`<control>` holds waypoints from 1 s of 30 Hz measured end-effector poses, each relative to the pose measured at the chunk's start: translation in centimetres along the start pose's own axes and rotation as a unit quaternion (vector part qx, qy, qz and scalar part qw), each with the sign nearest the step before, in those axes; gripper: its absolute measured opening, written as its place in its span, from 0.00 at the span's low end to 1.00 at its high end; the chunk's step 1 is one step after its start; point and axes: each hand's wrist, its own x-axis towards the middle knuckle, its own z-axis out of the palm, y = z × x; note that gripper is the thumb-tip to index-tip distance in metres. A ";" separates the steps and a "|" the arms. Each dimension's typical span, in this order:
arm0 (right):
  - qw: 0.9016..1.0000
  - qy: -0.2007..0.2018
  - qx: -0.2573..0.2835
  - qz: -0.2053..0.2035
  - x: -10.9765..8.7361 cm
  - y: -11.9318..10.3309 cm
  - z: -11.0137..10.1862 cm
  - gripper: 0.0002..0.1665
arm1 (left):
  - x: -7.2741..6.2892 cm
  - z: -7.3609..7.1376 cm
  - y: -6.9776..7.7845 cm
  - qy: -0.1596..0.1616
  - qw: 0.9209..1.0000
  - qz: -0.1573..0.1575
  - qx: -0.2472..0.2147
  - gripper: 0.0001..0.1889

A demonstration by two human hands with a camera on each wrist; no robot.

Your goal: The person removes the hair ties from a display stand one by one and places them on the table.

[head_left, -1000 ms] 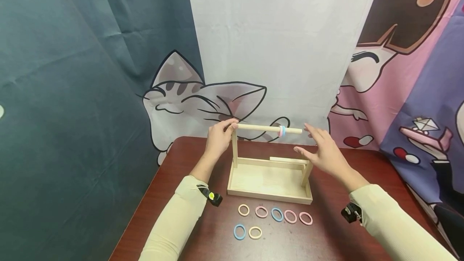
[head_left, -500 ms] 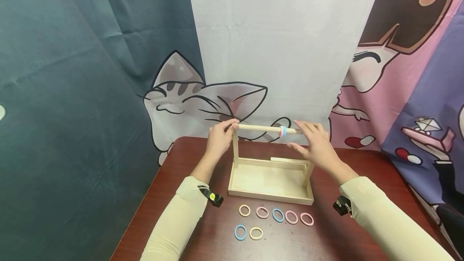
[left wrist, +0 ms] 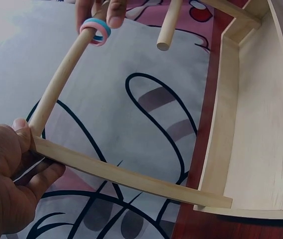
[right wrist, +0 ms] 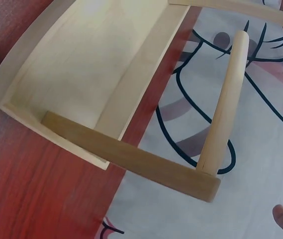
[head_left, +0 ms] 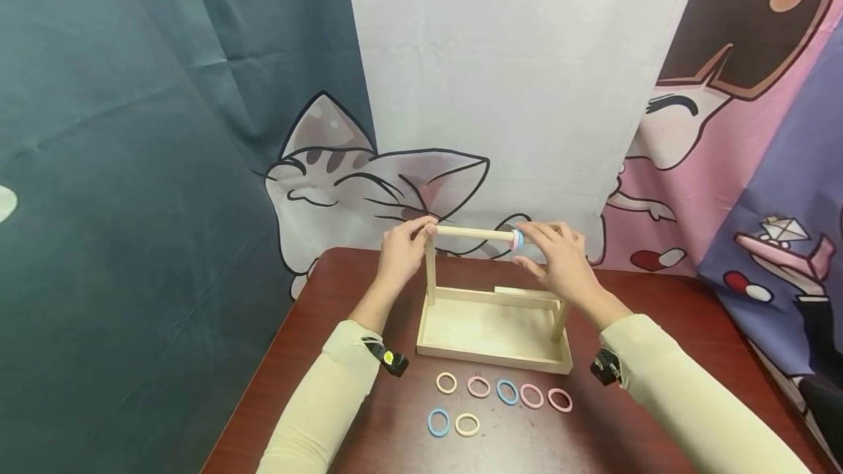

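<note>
A pale wooden rack stands on the table, with a tray base point(head_left: 492, 362), a tall left post point(head_left: 431, 273) and a shorter right post point(right wrist: 131, 157). My left hand point(head_left: 400, 251) pinches the top of the tall post, where the upper dowel point(head_left: 470, 232) joins it. Side by side on that dowel, near its free end, hang a pink ring point(left wrist: 86, 26) and a blue ring point(left wrist: 100, 23). Over the free end my right hand point(head_left: 558, 258) has its fingers at the blue ring, thumb below. Whether it presses the ring is unclear.
Several loose rings lie before the tray, among them a blue ring point(head_left: 438, 423), a cream ring point(head_left: 467, 425) and a pink ring point(head_left: 560, 400). The lower dowel point(right wrist: 226, 104) sticks out leftward from the short post. A printed curtain point(head_left: 527, 93) hangs behind the table.
My right hand has moved left, from beyond the upper dowel's free end to the blue ring. My left hand keeps its grip on the post top; both rings stay on the dowel.
</note>
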 end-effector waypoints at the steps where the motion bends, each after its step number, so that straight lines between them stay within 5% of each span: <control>1: 1.000 0.002 -0.003 0.000 0.0 0.0 0.1 0.39 | 0.0 0.0 0.0 0.000 1.000 0.000 -0.001 0.21; 11: 0.999 0.033 -0.015 -0.008 0.4 0.0 0.2 0.29 | 0.0 0.0 0.0 0.007 1.000 0.005 -0.009 0.18; 30: 0.997 0.069 -0.016 -0.009 -0.6 1.0 -0.6 0.31 | -0.1 0.0 -0.2 0.009 1.000 0.007 -0.009 0.20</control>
